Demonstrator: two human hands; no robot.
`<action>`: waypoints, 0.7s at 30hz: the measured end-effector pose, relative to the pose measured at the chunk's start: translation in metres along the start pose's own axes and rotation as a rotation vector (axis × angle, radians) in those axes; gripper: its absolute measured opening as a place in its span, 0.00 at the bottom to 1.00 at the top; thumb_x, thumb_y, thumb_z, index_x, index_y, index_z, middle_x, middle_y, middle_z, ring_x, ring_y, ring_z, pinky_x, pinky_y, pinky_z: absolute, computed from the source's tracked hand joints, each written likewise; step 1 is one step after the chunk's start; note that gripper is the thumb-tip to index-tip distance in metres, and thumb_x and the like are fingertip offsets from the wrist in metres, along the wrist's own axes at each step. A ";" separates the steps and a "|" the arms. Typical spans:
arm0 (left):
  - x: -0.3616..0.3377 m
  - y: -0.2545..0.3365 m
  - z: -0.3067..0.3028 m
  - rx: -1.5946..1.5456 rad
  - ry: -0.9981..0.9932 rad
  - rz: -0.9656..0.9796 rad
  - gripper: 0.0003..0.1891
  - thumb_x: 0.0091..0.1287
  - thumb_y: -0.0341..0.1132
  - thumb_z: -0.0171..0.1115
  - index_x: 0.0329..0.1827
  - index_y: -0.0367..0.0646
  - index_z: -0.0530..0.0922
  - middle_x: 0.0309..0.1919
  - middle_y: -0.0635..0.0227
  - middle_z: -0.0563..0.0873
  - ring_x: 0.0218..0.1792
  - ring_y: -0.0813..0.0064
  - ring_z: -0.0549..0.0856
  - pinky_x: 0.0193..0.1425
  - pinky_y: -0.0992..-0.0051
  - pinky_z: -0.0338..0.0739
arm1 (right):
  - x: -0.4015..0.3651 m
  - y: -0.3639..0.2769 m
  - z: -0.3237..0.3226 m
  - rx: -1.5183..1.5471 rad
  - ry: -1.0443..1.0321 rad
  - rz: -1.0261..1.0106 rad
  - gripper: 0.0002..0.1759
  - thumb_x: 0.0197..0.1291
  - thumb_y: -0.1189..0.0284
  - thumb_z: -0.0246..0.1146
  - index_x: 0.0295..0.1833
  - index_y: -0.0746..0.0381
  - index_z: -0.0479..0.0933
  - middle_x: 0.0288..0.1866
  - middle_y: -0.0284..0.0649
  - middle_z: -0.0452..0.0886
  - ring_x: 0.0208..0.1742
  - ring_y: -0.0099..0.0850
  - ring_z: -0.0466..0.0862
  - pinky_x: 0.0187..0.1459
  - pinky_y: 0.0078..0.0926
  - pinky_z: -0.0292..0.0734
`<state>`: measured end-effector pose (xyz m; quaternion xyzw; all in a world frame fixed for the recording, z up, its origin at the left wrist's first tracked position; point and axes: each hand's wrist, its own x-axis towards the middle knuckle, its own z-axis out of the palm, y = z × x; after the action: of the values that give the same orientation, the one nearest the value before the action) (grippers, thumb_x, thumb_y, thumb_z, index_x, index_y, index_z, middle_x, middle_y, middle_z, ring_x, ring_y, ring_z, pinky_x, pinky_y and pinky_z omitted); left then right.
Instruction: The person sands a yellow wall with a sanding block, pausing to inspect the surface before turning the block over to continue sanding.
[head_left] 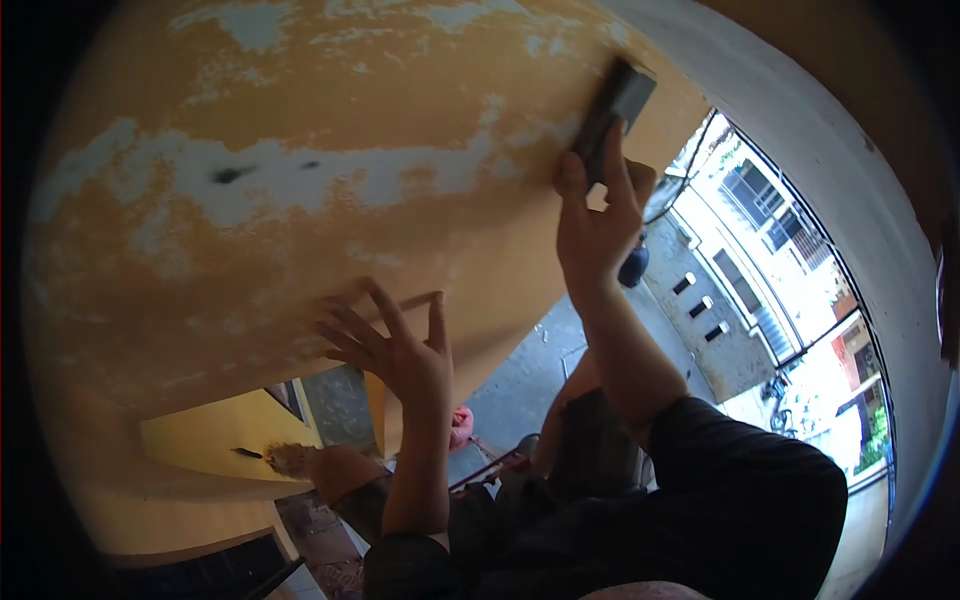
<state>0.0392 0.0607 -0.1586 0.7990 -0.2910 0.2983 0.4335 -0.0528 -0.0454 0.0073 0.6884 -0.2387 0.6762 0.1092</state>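
Patchy wall (300, 180), right hand (595, 225) with scraper (615, 110), left hand (400, 350) below

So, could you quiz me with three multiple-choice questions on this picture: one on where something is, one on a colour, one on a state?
1. Where is the dark flat tool?
A. on the floor
B. held to the wall by the right hand
C. lying on a shelf

2. What colour is the wall's paint?
A. orange-yellow, with white patches
B. blue
C. green

3. How is the left hand?
A. clenched in a fist
B. gripping a brush
C. open, fingers spread

Answers:
1 B: the right hand's fingers wrap the tool, whose end lies against the wall.
2 A: orange-yellow covers most of the wall, broken by white streaks.
3 C: the fingers fan out near the wall and hold nothing.
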 end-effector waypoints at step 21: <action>0.004 -0.005 0.007 0.013 0.051 0.019 0.46 0.64 0.61 0.62 0.79 0.46 0.56 0.77 0.35 0.46 0.74 0.24 0.46 0.63 0.22 0.51 | -0.009 0.014 -0.001 0.010 -0.064 -0.152 0.33 0.54 0.74 0.74 0.67 0.62 0.75 0.36 0.35 0.73 0.36 0.26 0.72 0.39 0.23 0.69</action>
<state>0.0466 0.0556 -0.1616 0.7911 -0.2853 0.3245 0.4330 -0.0604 -0.0554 -0.0043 0.7263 -0.1858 0.6447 0.1494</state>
